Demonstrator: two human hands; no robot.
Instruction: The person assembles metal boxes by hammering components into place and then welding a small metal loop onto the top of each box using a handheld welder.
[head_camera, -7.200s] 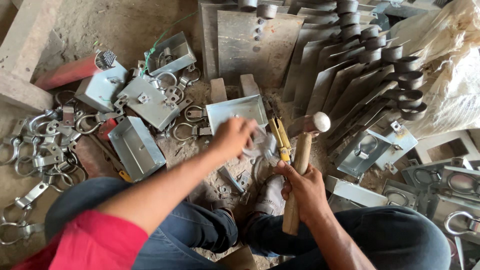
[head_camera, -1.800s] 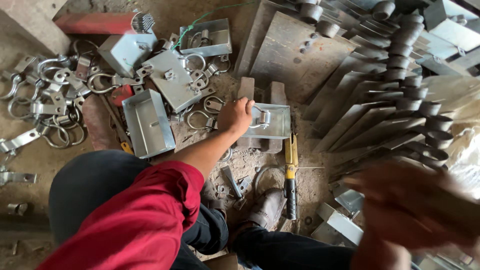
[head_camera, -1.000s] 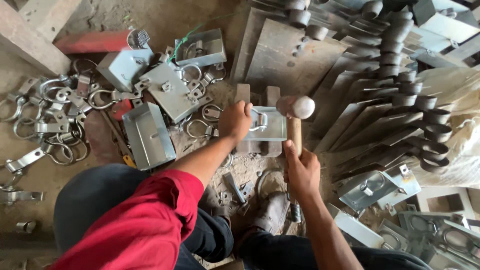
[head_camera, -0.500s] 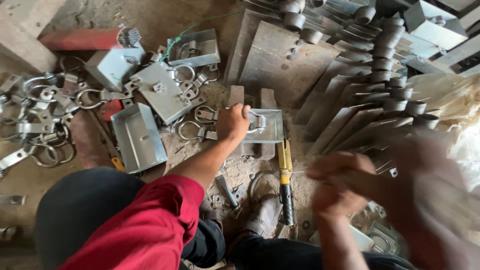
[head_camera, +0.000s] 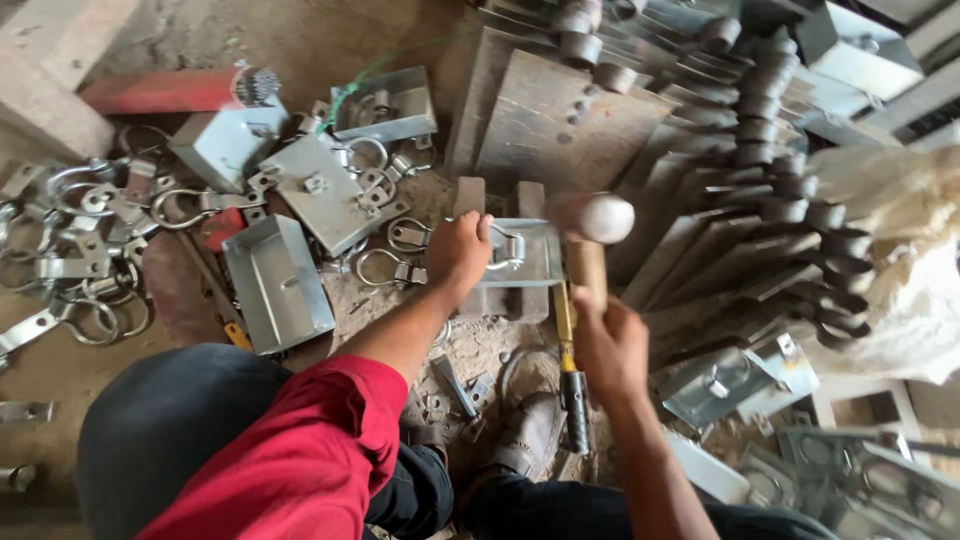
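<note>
My left hand (head_camera: 458, 252) presses on a small grey metal tray with a ring clip (head_camera: 522, 252), which lies on two wooden blocks (head_camera: 500, 200) on the ground. My right hand (head_camera: 612, 342) grips the wooden handle of a hammer (head_camera: 592, 232). The hammer's pale head hangs over the right edge of the tray, blurred by motion. A yellow-handled tool (head_camera: 568, 350) lies on the ground between my hands, just below the tray.
Finished grey trays (head_camera: 278, 282) and loose ring clips (head_camera: 80, 250) lie at the left. A red bar (head_camera: 160, 90) lies at the top left. Stacked metal plates with cylinders (head_camera: 770, 150) fill the right. A white sack (head_camera: 900, 260) is at the far right.
My right hand has swung in from a blurred, raised position at the right, bringing the hammer head down to the tray. My left hand has stayed on the tray.
</note>
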